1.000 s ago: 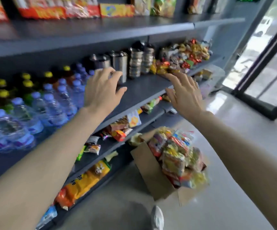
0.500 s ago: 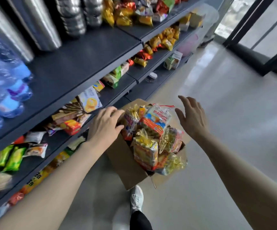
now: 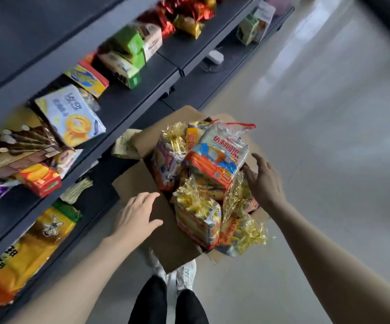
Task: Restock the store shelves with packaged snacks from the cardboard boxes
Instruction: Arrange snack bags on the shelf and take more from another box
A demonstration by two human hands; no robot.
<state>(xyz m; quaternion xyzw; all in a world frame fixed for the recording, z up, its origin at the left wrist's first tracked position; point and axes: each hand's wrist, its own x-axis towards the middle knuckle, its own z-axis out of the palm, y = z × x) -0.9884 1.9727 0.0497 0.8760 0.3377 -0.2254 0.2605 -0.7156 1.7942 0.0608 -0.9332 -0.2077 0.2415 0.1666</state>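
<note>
An open cardboard box stands on the floor by the shelves, heaped with snack packs tied in gold foil. A large blue, white and orange snack bag lies on top of the heap. My left hand hovers open over the box's left flap, fingers straight, holding nothing. My right hand is open at the right side of the heap, fingers spread close to the top bag and a gold-foil pack. Dark shelves on the left carry boxed and bagged snacks.
A white and yellow biscuit box and a red box sit on the middle shelf. A long yellow bag lies on the lowest shelf. My feet in white shoes stand just before the box. Pale floor stretches to the right.
Both hands dropped from the upper shelf to the box on the floor. The view tilted down and moved closer. My right hand has come up against the heap's right side.
</note>
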